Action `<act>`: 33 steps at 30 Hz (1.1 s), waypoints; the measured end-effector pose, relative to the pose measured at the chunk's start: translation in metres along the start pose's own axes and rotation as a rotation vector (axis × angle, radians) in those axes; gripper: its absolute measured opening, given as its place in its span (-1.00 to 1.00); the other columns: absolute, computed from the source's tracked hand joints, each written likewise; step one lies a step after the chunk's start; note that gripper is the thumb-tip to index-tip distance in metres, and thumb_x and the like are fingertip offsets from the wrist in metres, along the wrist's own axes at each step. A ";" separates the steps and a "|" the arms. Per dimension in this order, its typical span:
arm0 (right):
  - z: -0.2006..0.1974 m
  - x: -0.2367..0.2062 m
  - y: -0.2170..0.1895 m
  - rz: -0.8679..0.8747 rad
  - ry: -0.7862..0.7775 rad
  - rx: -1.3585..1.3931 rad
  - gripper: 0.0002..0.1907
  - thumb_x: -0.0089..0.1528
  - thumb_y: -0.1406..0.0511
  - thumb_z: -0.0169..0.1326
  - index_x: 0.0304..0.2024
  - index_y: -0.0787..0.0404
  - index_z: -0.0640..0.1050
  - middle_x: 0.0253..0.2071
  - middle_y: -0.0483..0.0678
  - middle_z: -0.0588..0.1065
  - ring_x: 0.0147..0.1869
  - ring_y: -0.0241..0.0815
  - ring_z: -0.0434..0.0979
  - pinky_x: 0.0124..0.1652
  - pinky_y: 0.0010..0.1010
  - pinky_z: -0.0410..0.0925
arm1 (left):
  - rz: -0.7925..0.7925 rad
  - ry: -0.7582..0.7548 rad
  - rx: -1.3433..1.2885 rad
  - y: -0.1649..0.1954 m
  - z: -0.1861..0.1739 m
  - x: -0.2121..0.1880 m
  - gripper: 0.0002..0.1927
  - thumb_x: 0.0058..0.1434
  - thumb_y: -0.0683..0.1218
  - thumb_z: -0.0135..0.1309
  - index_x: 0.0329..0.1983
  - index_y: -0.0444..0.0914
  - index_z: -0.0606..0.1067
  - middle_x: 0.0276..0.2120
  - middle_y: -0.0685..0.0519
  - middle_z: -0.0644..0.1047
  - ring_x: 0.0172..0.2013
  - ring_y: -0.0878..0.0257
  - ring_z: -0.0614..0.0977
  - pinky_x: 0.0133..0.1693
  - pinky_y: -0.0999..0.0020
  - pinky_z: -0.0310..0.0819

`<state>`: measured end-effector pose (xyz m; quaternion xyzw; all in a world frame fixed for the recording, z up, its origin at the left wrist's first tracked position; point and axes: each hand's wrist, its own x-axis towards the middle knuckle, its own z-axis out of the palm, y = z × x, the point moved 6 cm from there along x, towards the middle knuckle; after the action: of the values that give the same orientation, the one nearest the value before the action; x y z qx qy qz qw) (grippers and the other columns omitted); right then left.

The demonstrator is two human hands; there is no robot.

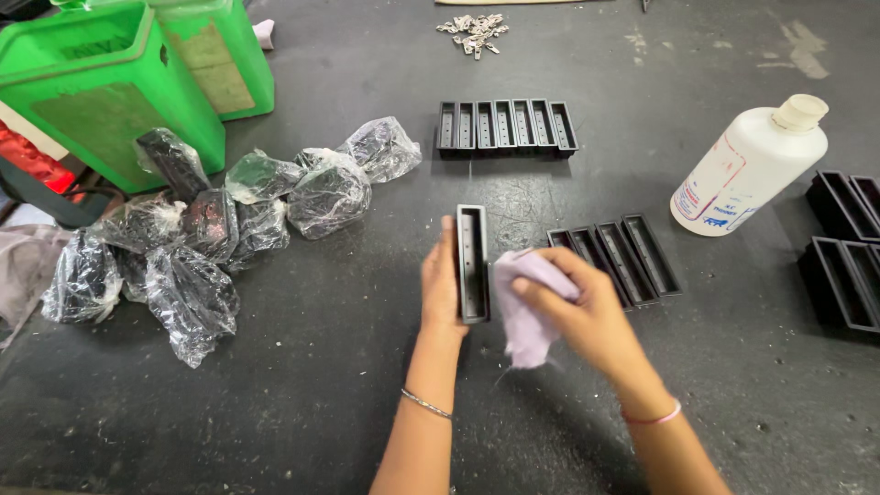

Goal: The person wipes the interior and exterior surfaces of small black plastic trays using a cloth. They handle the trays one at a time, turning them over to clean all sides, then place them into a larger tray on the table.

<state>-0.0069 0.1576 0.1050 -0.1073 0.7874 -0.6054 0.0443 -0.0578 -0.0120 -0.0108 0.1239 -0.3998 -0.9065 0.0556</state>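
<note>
Holding a black rectangular tray (472, 264) upright on its long edge just above the dark table (321, 367), your left hand (442, 284) wraps it from the left side, thumb and fingers closed around its outer wall so the open face with its small holes turns toward your right. Your right hand (587, 316) sits just beside it, fingers pinched shut on a pale lilac cloth (524, 307) whose bunched upper part presses against the tray's right edge while the rest hangs down beneath your palm. A thin bangle circles your left wrist and a pink band your right. Just right of the cloth, a short row of similar black trays (619, 257) lies flat on the table, and farther up, a longer row of them (506, 126) rests side by side. A white plastic bottle (747, 165) with a cream cap lies tilted to the right of those rows, and more black trays (843, 247) are stacked at the right edge of the view. To your left, well apart from your hands, a heap of clear plastic bags (220, 220) holding dark parts spreads over the table, with green plastic cans (119, 82) behind it. A small pile of pale metal bits (475, 29) lies near the table's far edge.
</note>
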 end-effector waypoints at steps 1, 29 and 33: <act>0.005 -0.002 0.000 -0.028 0.014 -0.016 -0.70 0.19 0.29 0.22 -0.02 0.21 0.61 -0.24 -0.15 0.62 -0.24 -0.39 0.58 -0.24 -0.53 0.47 | 0.071 0.043 0.030 0.008 0.000 -0.002 -0.53 0.39 0.28 0.02 -0.25 -0.22 0.52 -0.50 0.17 0.49 -0.55 0.40 0.50 -0.53 0.46 0.39; 0.053 -0.010 0.029 0.215 -0.176 0.404 -0.64 0.23 0.39 0.15 0.09 0.25 0.60 -0.11 0.04 0.57 -0.07 -0.22 0.55 -0.09 -0.41 0.44 | 0.799 0.184 0.470 0.075 0.022 -0.057 -0.69 0.47 0.02 -0.03 -0.18 -0.34 0.48 -0.37 0.20 0.46 -0.33 0.47 0.42 -0.29 0.52 0.36; 0.056 -0.017 0.000 -0.338 -0.051 -0.201 -0.55 0.11 0.43 0.28 0.07 0.19 0.58 -0.12 0.01 0.47 -0.08 -0.16 0.57 -0.07 -0.40 0.45 | 0.783 0.245 0.411 0.077 0.006 -0.048 -0.64 0.53 0.06 -0.05 -0.23 -0.32 0.47 -0.37 0.20 0.43 -0.32 0.47 0.39 -0.27 0.54 0.32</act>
<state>0.0206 0.1086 0.0896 -0.2570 0.8134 -0.5196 -0.0490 -0.0129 -0.0497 0.0590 0.0781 -0.5785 -0.6978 0.4151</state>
